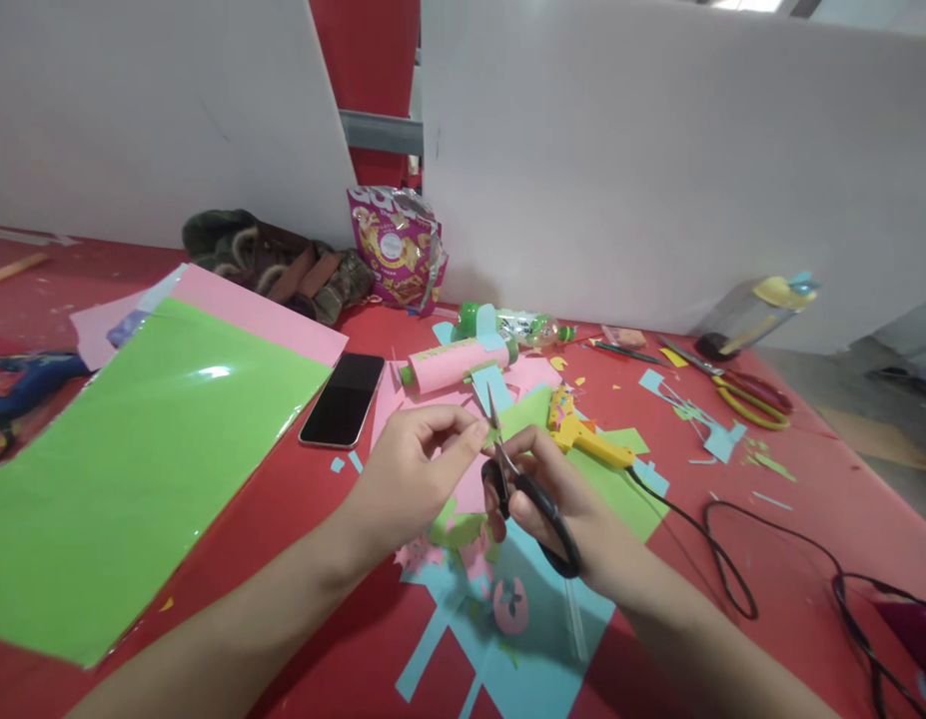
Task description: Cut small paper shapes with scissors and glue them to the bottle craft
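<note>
My right hand (563, 494) grips black-handled scissors (533, 499), blades pointing up and away at the centre of the view. My left hand (418, 464) is pinched, thumb against fingertips, right beside the blades; what it holds is too small to make out. Both hands hover over scraps of pink, green and blue paper (499, 589) on the red table (732, 539). Just beyond the hands lies a pink paper-wrapped roll (459, 362).
A large green sheet (125, 459) on pink paper lies left, a black phone (343, 397) beside it. A yellow glue gun (586, 437) with a black cord (721, 559) lies right, red-and-yellow scissors (747, 394) farther right. A snack bag (397, 245) and white boards stand behind.
</note>
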Available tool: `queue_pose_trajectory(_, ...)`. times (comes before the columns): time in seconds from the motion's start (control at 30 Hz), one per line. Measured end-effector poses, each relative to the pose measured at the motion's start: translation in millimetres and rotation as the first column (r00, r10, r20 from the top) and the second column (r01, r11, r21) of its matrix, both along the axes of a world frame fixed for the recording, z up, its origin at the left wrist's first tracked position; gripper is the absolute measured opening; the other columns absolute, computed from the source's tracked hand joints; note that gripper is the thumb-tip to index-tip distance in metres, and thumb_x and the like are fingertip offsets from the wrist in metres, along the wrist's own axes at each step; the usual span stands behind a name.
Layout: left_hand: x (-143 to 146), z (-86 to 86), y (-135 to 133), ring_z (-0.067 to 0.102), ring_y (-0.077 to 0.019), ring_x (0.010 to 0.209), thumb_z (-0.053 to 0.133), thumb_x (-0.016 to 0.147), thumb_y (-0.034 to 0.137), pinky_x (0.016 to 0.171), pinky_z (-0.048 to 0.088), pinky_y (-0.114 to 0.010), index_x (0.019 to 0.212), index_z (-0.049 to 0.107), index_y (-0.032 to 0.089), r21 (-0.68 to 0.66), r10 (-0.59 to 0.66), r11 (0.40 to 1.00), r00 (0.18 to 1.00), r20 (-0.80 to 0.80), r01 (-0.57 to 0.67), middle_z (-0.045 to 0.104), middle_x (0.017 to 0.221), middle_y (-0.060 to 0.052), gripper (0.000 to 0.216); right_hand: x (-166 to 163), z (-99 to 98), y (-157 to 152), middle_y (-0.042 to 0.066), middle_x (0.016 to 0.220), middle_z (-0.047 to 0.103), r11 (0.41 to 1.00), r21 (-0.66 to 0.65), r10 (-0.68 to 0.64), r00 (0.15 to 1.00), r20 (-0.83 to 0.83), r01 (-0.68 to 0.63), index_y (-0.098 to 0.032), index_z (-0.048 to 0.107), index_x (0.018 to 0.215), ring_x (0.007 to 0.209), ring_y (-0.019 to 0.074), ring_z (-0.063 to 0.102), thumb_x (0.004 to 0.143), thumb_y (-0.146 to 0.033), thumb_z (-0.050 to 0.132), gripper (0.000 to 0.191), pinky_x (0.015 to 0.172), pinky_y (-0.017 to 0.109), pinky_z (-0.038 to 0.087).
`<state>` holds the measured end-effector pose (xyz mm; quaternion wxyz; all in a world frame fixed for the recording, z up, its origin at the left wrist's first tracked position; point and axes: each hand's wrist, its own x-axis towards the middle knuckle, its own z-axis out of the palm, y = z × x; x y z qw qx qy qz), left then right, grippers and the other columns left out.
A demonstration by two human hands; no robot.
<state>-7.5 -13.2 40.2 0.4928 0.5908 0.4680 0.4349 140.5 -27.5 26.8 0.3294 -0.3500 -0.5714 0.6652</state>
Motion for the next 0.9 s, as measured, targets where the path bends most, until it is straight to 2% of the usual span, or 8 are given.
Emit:
queue_pose_trajectory(0.3, 2.1, 0.3, -0.8, 0.040, -0.0044, 0.052, 0.047, 0.076, 0.018, 0.048, 0.033, -0.014, 0.056, 0.049, 0.012, -0.034, 0.004, 0.999, 0.999, 0.037, -0.002, 0.044, 0.053, 0.005, 0.021, 0.4, -2.1, -0.2, -0.005, 0.065, 0.039, 1.000, 0.012, 0.003, 1.000, -0.010, -0.003, -0.022, 0.033, 0.081, 0.056, 0.0095, 0.044, 0.070, -0.052, 0.053, 0.037, 0.052, 0.025, 0.037)
queue_pose_trajectory(0.6, 0.5, -1.1, -0.5, 0.043, -0.0054, 0.052, 0.047, 0.076, 0.019, 0.048, 0.034, -0.015, 0.056, 0.049, 0.013, -0.016, 0.002, 1.000, 1.000, 0.027, -0.002, 0.046, 0.053, 0.004, 0.021, -2.1, -0.3, 0.0, -0.006, 0.063, 0.038, 1.000, -0.022, -0.015, 1.000, 0.019, 0.016, -0.022, 0.032, 0.080, 0.054, 0.0088, 0.045, 0.065, -0.053, 0.057, 0.042, 0.050, 0.023, 0.036)
queue_pose_trajectory(0.73, -0.2, -0.1, 0.3, 0.045, -0.0069, 0.053, 0.048, 0.075, 0.020, 0.051, 0.036, -0.017, 0.056, 0.050, 0.013, -0.002, -0.004, 1.000, 1.000, 0.000, 0.004, 0.049, 0.055, 0.003, 0.020, -3.3, -2.8, 1.6, -0.006, 0.065, 0.039, 0.994, -0.039, -0.104, 0.994, 0.022, 0.105, -0.023, 0.034, 0.084, 0.056, 0.0088, 0.044, 0.061, -0.052, 0.061, 0.046, 0.052, 0.024, 0.038)
queue_pose_trajectory(0.9, -0.7, 0.5, 1.0, 0.042, -0.0076, 0.051, 0.046, 0.076, 0.022, 0.049, 0.035, -0.019, 0.054, 0.051, 0.014, -0.008, -0.147, 0.989, 0.980, -0.133, 0.147, 0.048, 0.052, 0.002, 0.023, 0.4, -1.7, 5.4, -0.005, 0.071, 0.042, 0.968, -0.026, -0.249, 0.962, -0.115, 0.248, -0.025, 0.036, 0.085, 0.061, 0.0088, 0.046, 0.061, -0.044, 0.066, 0.043, 0.058, 0.024, 0.041)
